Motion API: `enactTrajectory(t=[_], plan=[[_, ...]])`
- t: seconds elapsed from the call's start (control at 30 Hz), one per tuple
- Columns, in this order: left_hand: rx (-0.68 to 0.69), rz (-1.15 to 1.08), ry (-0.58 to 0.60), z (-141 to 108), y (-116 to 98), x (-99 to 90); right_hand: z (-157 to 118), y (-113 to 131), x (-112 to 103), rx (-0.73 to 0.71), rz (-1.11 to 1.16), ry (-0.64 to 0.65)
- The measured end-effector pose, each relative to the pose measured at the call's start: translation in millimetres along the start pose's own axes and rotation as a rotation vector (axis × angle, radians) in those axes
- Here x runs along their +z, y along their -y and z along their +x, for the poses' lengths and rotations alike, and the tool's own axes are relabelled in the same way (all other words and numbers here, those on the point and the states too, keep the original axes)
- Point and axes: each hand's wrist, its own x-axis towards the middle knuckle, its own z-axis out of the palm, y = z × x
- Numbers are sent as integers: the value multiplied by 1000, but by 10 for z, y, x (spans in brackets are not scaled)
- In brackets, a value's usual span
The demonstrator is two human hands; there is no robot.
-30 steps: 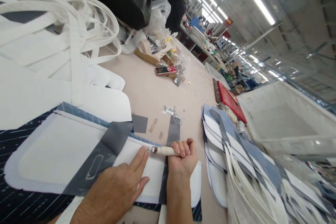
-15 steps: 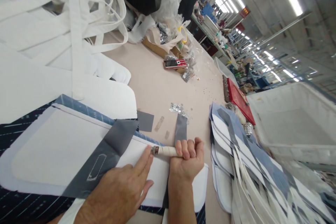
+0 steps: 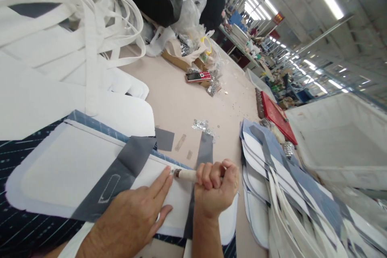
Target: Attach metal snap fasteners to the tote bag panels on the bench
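The pale-handled tool [image 3: 188, 175] was gripped in the right hand [image 3: 213, 187], its tip directed towards the left fingertips. The white panel [image 3: 178, 203] on the bench [image 3: 169, 96] was apparently steadied by the open left hand [image 3: 130, 213].

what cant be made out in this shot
All in the head view:
Wrapped handle: one end hidden by the right hand
Small metal piece at the left hand: too small, blurred
Phone: screen too small to read
White bin: cut off by right edge
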Motion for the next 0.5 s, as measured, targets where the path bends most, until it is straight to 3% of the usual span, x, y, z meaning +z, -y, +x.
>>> enactTrajectory(t=[0.33, 0.5], plan=[[-33, -59, 17, 20, -10, -27, -234, -4, 286, -79, -179, 177], [-30, -121, 58, -16, -8, -6, -249, 5, 240, -47, -518, 335]])
